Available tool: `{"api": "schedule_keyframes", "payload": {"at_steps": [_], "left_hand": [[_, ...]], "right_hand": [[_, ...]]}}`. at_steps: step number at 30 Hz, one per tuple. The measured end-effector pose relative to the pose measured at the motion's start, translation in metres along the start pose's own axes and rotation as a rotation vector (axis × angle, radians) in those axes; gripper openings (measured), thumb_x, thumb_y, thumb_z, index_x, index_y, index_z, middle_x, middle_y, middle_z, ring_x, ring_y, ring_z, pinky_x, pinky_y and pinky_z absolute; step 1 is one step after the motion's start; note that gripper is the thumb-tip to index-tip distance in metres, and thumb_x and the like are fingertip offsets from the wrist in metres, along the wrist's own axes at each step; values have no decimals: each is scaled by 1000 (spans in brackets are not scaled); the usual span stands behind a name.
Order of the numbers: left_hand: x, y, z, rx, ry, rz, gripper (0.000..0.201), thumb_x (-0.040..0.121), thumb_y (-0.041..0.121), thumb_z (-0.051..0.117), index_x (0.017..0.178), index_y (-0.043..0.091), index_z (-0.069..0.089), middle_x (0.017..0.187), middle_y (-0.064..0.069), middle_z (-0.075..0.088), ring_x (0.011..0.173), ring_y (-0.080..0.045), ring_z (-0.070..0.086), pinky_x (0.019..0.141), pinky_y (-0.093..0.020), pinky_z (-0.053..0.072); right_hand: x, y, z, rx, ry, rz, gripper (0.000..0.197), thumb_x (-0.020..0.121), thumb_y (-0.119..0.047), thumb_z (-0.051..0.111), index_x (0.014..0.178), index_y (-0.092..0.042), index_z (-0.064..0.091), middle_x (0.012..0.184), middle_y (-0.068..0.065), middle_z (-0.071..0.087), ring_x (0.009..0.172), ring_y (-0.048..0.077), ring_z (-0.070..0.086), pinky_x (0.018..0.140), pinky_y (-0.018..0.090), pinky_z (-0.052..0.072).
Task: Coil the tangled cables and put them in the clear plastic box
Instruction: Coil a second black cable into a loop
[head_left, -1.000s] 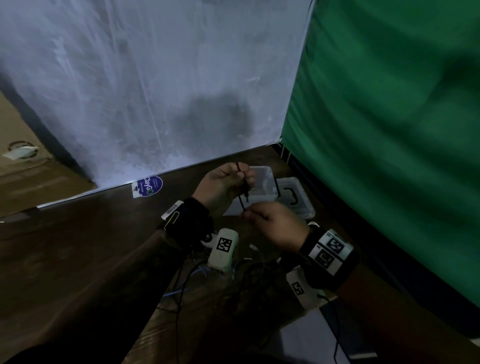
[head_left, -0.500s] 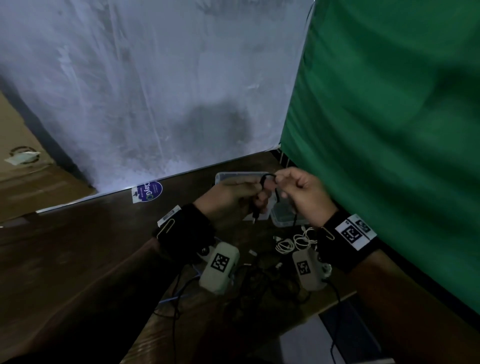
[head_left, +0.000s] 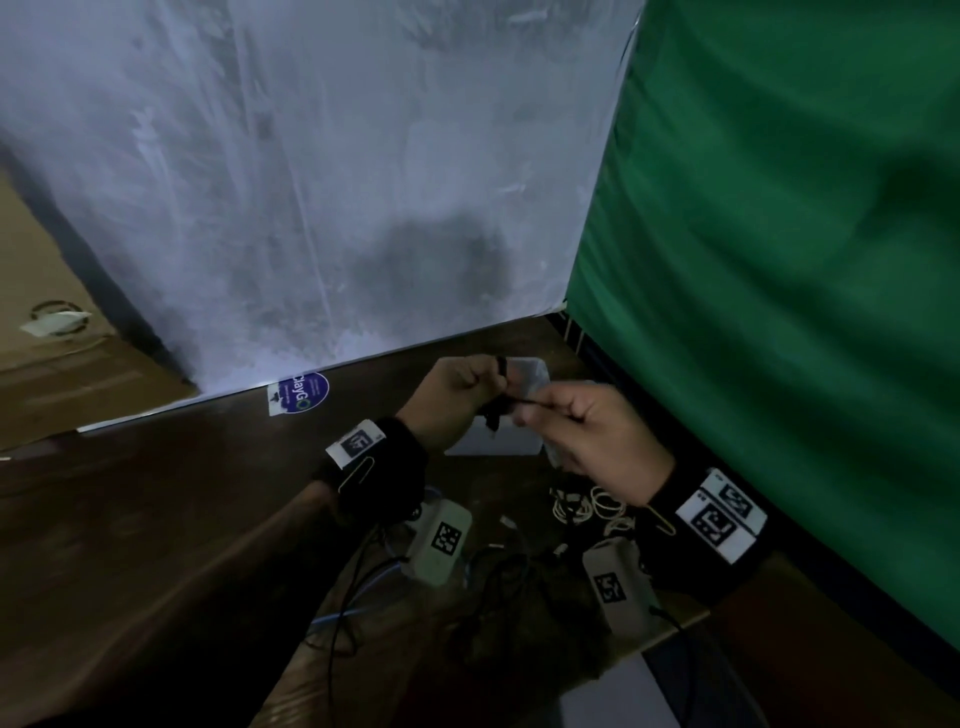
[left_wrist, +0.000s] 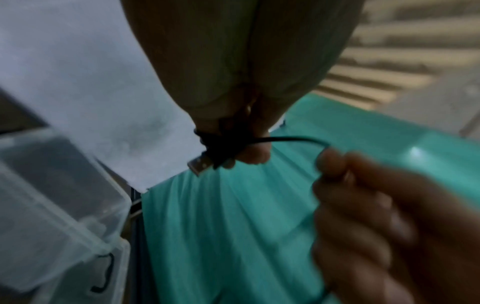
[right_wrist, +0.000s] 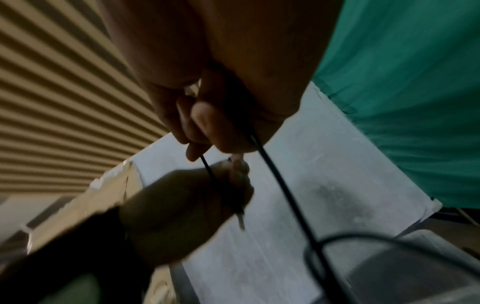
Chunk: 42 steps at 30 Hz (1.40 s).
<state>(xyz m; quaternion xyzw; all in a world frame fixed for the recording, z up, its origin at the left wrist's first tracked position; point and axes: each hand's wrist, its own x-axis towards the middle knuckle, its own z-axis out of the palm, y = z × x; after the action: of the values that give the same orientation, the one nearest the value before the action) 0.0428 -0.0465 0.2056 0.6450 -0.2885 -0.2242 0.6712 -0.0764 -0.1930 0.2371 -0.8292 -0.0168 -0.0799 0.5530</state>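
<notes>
Currently, both hands are raised above the dark wooden table, in front of the clear plastic box. The left hand has its fingers curled around a small bundle of black cable, and a USB plug projects from the underside of that fist. A single strand of the same cable runs from the bundle across to the right hand, where it is pinched between thumb and fingertips; the remaining right fingers are curled. In the right wrist view, a further length of the cable leaves the right hand and drops in a loop toward the box. The box stands open near the corner formed by the white backdrop and the green cloth, partly hidden by the hands. On the table below the hands lie a white coiled cable and a dark tangle of cables. A blue round sticker is fixed at the base of the backdrop.
</notes>
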Motion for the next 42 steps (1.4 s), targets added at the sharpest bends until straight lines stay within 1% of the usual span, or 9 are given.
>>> {"api": "schedule_keyframes", "payload": {"at_steps": [2, 7, 13, 15, 18, 23, 29, 33, 42], "left_hand": [[-4, 6, 7, -49, -37, -85, 24, 98, 6, 45, 94, -12, 59, 84, -20, 61, 77, -30, 57, 73, -38, 50], [-12, 23, 19, -196, -247, -136, 27, 96, -2, 35, 95, -2, 63, 79, -11, 59, 73, -20, 55, 73, -34, 46], [-3, 28, 12, -608, -285, -107, 22, 96, 5, 37, 103, -2, 57, 83, -12, 57, 77, -20, 55, 78, -34, 46], [5, 26, 6, -752, -197, -98, 22, 97, 6, 35, 101, 2, 56, 79, -6, 60, 72, -15, 58, 78, -30, 49], [16, 18, -5, -841, -30, -75, 21, 98, 5, 34, 101, 3, 54, 77, -4, 58, 69, -14, 57, 79, -29, 49], [19, -1, -22, -555, 216, -50, 20, 98, 2, 37, 100, 0, 57, 79, -8, 57, 71, -18, 55, 78, -31, 45], [4, 2, -1, 125, -27, -28, 30, 96, 16, 50, 89, -11, 62, 80, -26, 62, 75, -23, 58, 72, -40, 49], [1, 17, 13, -134, -125, -149, 28, 100, 2, 35, 98, -5, 61, 77, -7, 67, 72, -19, 60, 73, -33, 49], [9, 19, 9, -649, -277, -136, 27, 97, 8, 41, 114, -11, 51, 92, -16, 65, 86, -24, 63, 86, -37, 52]], "right_hand": [[9, -3, -10, -11, 75, -75, 17, 96, -9, 59, 87, -4, 73, 76, -5, 74, 71, 3, 67, 69, 18, 48], [23, 4, -26, 25, 170, -64, 18, 97, -11, 58, 85, -3, 68, 68, 1, 73, 64, 8, 67, 67, 17, 48], [27, 29, -8, 133, 211, 93, 24, 100, -13, 52, 82, -13, 66, 49, -12, 49, 38, -1, 39, 41, 11, 30], [23, 37, 4, 77, 148, 117, 30, 100, -15, 51, 74, -16, 64, 49, -9, 47, 37, -1, 38, 40, 12, 29], [13, 34, 15, -31, 18, 168, 25, 102, -23, 49, 98, -13, 72, 54, -10, 52, 42, -2, 46, 45, 9, 33], [5, 20, 18, -103, -155, 80, 22, 99, -25, 55, 106, -16, 74, 98, -3, 75, 90, 3, 69, 79, 18, 52], [19, 7, -2, -101, -9, -93, 17, 97, -15, 59, 88, -11, 73, 75, -8, 71, 69, 2, 64, 67, 17, 46], [33, 9, -21, -7, 128, -107, 21, 97, -14, 59, 82, -5, 70, 77, 7, 74, 76, 22, 70, 77, 31, 52], [32, 41, -7, 108, 182, 90, 29, 100, -11, 52, 76, -18, 68, 59, -1, 52, 40, -2, 42, 43, 9, 32]]}}
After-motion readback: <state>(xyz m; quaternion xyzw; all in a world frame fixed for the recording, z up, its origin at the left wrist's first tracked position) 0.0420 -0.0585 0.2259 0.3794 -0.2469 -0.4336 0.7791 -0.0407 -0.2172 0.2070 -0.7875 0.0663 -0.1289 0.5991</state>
